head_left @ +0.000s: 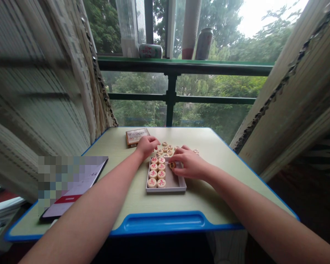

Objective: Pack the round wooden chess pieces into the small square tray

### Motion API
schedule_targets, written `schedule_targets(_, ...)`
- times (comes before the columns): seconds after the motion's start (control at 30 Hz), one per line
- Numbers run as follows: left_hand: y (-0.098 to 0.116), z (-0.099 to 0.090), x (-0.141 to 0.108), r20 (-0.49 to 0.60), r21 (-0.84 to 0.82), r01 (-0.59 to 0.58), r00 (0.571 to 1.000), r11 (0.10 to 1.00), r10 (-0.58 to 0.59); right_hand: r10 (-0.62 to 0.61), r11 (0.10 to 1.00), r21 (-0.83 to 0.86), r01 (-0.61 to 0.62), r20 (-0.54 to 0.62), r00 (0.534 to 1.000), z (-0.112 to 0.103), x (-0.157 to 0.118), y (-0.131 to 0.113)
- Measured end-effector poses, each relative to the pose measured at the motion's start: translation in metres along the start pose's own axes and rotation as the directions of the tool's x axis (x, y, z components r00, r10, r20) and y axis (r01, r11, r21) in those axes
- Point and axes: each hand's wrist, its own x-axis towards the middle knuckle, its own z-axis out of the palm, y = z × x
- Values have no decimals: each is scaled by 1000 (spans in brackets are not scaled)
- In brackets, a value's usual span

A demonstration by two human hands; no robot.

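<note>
A shallow white box tray (167,190) holds two columns of round Chinese chess pieces (161,175) with red characters on its left side. My right hand (191,163) reaches over the tray's right part, its thumb and fingers closed around a Chinese chess piece (172,165) with a dark character. Past the tray's far edge lies a cluster of loose pieces (165,149). Just left of that cluster is my left hand (147,145), fingers curled together; whatever they may hold is hidden.
A framed box lid (136,137) lies behind my left hand. On the table's left side rests a tablet-like device (79,187), partly blurred out. The table has a raised blue edge (165,222). Cans (204,44) stand and lie on the window ledge.
</note>
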Motion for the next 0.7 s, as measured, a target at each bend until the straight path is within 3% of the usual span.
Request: schedule_targets(0.7,-1,-3,2,-4,16,21,1000,1000,-21,58,996,-60,-58,-8,998,-2,0,5)
